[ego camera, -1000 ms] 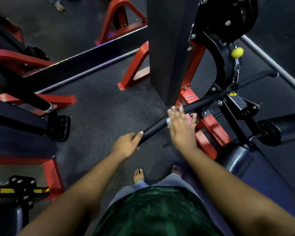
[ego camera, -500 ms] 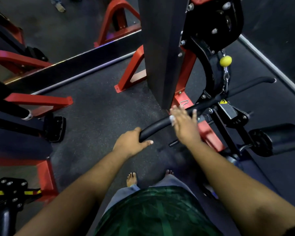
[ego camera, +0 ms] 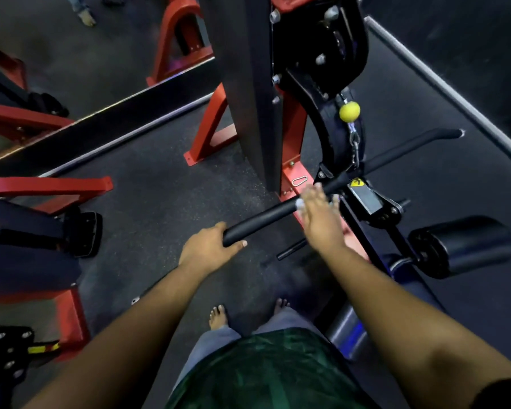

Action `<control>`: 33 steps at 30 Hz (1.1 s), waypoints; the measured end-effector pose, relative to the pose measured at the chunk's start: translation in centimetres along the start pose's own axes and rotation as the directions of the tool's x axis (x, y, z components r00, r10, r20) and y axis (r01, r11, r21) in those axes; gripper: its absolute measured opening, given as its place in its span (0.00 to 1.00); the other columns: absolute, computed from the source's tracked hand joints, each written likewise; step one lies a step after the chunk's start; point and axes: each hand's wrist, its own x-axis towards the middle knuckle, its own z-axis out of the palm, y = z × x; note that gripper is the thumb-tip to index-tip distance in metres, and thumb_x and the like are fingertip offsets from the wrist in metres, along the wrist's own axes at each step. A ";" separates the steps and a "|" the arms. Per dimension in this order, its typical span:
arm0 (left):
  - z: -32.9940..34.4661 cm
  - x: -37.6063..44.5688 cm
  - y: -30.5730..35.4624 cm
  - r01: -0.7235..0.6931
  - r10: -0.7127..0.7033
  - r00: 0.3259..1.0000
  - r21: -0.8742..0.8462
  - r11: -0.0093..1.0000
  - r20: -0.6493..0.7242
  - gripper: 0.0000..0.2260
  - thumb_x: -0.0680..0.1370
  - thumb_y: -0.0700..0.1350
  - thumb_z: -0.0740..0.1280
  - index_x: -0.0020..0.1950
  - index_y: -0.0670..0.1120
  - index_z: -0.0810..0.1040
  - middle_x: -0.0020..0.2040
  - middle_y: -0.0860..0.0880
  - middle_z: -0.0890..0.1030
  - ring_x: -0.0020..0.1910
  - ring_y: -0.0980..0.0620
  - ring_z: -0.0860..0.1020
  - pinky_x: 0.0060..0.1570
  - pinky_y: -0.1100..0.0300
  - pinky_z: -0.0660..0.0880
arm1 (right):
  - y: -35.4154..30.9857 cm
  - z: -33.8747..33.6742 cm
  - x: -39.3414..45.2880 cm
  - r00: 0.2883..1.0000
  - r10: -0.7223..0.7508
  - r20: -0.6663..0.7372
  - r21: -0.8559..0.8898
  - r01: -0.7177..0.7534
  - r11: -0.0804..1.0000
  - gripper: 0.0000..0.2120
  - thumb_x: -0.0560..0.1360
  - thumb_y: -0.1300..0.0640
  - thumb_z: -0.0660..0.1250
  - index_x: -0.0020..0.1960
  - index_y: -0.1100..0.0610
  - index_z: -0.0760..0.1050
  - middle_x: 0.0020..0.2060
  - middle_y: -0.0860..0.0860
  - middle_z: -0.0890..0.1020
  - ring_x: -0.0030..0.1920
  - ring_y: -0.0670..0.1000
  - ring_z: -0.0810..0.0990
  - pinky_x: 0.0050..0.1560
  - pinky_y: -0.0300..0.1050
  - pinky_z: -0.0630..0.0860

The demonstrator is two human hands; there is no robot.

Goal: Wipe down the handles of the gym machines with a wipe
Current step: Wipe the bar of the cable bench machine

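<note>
A long black pull-down bar (ego camera: 266, 215) hangs from a chain below a yellow ball (ego camera: 349, 111) on the red and black machine. My left hand (ego camera: 210, 249) grips the bar's near end, fingers and thumb curled round it. Further up the bar lies my right hand (ego camera: 319, 215), blurred, its fingers stretched flat over the bar, with a bit of white wipe (ego camera: 300, 204) showing under the fingertips. The bar's far half (ego camera: 410, 147) reaches up and right, untouched.
A black upright column (ego camera: 248, 93) and red frame feet (ego camera: 210, 137) stand just behind the bar. A black roller pad (ego camera: 466, 246) and the seat lie at right. Other red machine frames (ego camera: 48, 187) crowd the left. My bare feet (ego camera: 219, 315) stand on dark rubber floor.
My right hand has slid up the bar toward the machine with the wipe. My left hand closed more fully round the bar's end. The view shifted slightly.
</note>
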 end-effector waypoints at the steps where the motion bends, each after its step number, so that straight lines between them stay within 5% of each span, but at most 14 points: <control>1: 0.1 0.0 0.1 0.007 -0.007 1.000 0.005 1.000 -0.007 0.24 0.74 0.73 0.64 0.54 0.55 0.73 0.44 0.52 0.80 0.41 0.49 0.80 0.43 0.50 0.80 | 1.8 -0.4 1.0 0.992 0.122 -0.030 0.019 -0.121 0.992 0.24 0.85 0.54 0.51 0.80 0.54 0.62 0.80 0.50 0.63 0.81 0.53 0.56 0.77 0.71 0.53; 4: 0.2 -0.5 0.4 0.012 -0.011 1.000 0.013 1.000 -0.006 0.22 0.74 0.73 0.64 0.53 0.56 0.72 0.42 0.52 0.80 0.40 0.50 0.79 0.40 0.52 0.79 | 2.0 0.0 2.7 0.924 0.368 -0.099 0.260 -0.333 0.906 0.24 0.86 0.54 0.50 0.81 0.58 0.60 0.81 0.54 0.59 0.82 0.55 0.53 0.79 0.64 0.52; 6: 0.1 -0.9 0.9 0.010 -0.010 1.000 0.016 1.000 0.000 0.21 0.75 0.72 0.64 0.52 0.56 0.71 0.41 0.53 0.79 0.39 0.51 0.79 0.37 0.53 0.76 | -1.3 1.0 2.6 0.844 0.527 -0.103 0.506 -0.411 0.758 0.26 0.84 0.56 0.50 0.80 0.63 0.58 0.81 0.59 0.56 0.82 0.59 0.52 0.81 0.51 0.48; 8: 0.0 -1.2 1.1 0.009 -0.009 1.000 0.024 1.000 0.001 0.21 0.76 0.72 0.65 0.53 0.55 0.71 0.41 0.53 0.78 0.38 0.51 0.78 0.36 0.54 0.74 | -5.7 2.5 0.7 0.797 0.596 -0.099 0.647 -0.403 0.647 0.26 0.84 0.59 0.52 0.80 0.67 0.56 0.80 0.65 0.54 0.81 0.62 0.53 0.77 0.33 0.44; 11: 0.0 -1.4 1.1 0.014 -0.014 1.000 0.020 1.000 -0.003 0.21 0.76 0.71 0.65 0.54 0.54 0.72 0.42 0.53 0.79 0.39 0.50 0.78 0.37 0.54 0.73 | -10.1 2.5 -0.9 0.764 0.643 -0.062 0.810 -0.338 0.480 0.25 0.85 0.62 0.54 0.79 0.70 0.54 0.79 0.67 0.54 0.81 0.59 0.53 0.72 0.24 0.46; 13: 0.1 -1.6 0.9 0.003 -0.003 1.000 0.006 1.000 -0.003 0.20 0.77 0.70 0.65 0.54 0.54 0.71 0.41 0.52 0.78 0.39 0.50 0.78 0.37 0.54 0.74 | -8.9 2.5 1.6 0.667 0.745 0.001 0.901 -0.325 0.289 0.26 0.85 0.57 0.55 0.79 0.67 0.57 0.78 0.63 0.62 0.78 0.56 0.62 0.75 0.31 0.53; 15: 0.3 -1.9 0.6 -0.026 0.026 1.000 -0.016 1.000 0.009 0.20 0.78 0.69 0.65 0.53 0.54 0.70 0.40 0.53 0.77 0.38 0.51 0.77 0.36 0.54 0.72 | -1.9 7.5 5.1 0.542 0.825 0.161 0.927 -0.371 0.063 0.33 0.79 0.37 0.54 0.80 0.51 0.63 0.70 0.49 0.71 0.69 0.51 0.70 0.77 0.50 0.61; 17: 0.4 -2.3 -0.1 -0.070 0.071 0.997 -0.047 0.996 0.023 0.20 0.78 0.69 0.64 0.54 0.53 0.70 0.41 0.53 0.77 0.38 0.51 0.77 0.35 0.54 0.72 | 2.9 10.5 7.5 0.456 0.838 0.301 0.895 -0.437 -0.084 0.36 0.69 0.22 0.52 0.73 0.35 0.67 0.69 0.39 0.72 0.69 0.47 0.72 0.74 0.57 0.67; 20: 0.6 -3.0 -1.3 -0.134 0.142 0.989 -0.138 0.981 0.045 0.23 0.78 0.68 0.65 0.65 0.54 0.71 0.48 0.52 0.80 0.44 0.50 0.80 0.41 0.54 0.75 | -5.0 3.3 4.9 0.398 0.762 0.510 0.860 -0.250 -0.445 0.26 0.79 0.30 0.58 0.57 0.51 0.78 0.51 0.48 0.83 0.54 0.53 0.83 0.57 0.48 0.78; 22: 0.7 -3.7 -2.7 -0.168 0.179 0.983 -0.182 0.969 0.045 0.25 0.79 0.66 0.65 0.70 0.55 0.68 0.54 0.51 0.81 0.48 0.49 0.80 0.44 0.54 0.75 | -12.1 2.2 1.1 0.494 0.677 0.546 0.831 -0.216 -0.512 0.23 0.82 0.35 0.58 0.48 0.55 0.76 0.38 0.52 0.83 0.40 0.54 0.83 0.46 0.46 0.80; 26: 1.0 -6.2 -6.7 -0.219 0.227 0.973 -0.140 0.966 0.042 0.25 0.81 0.64 0.64 0.72 0.54 0.65 0.58 0.48 0.81 0.51 0.44 0.81 0.46 0.50 0.77 | -18.5 2.5 -3.7 0.577 0.580 0.574 0.799 -0.241 -0.551 0.24 0.79 0.36 0.64 0.51 0.58 0.75 0.42 0.57 0.83 0.42 0.56 0.84 0.47 0.49 0.81; 29: 1.2 -8.7 -10.8 -0.217 0.233 0.968 -0.159 0.963 0.094 0.24 0.81 0.64 0.63 0.73 0.55 0.63 0.57 0.48 0.81 0.48 0.46 0.81 0.44 0.51 0.77 | -18.5 0.9 -1.4 0.457 0.745 0.485 0.867 -0.140 -0.478 0.16 0.84 0.45 0.62 0.48 0.58 0.73 0.35 0.53 0.79 0.31 0.50 0.81 0.47 0.48 0.81; 33: 1.8 -11.4 -15.2 -0.234 0.270 0.955 -0.242 0.942 0.126 0.25 0.82 0.60 0.65 0.75 0.55 0.63 0.61 0.47 0.80 0.54 0.44 0.81 0.50 0.50 0.78 | -22.5 4.3 -3.1 0.392 0.857 0.333 0.934 -0.264 -0.242 0.14 0.85 0.47 0.58 0.54 0.56 0.75 0.43 0.53 0.81 0.40 0.52 0.79 0.53 0.51 0.80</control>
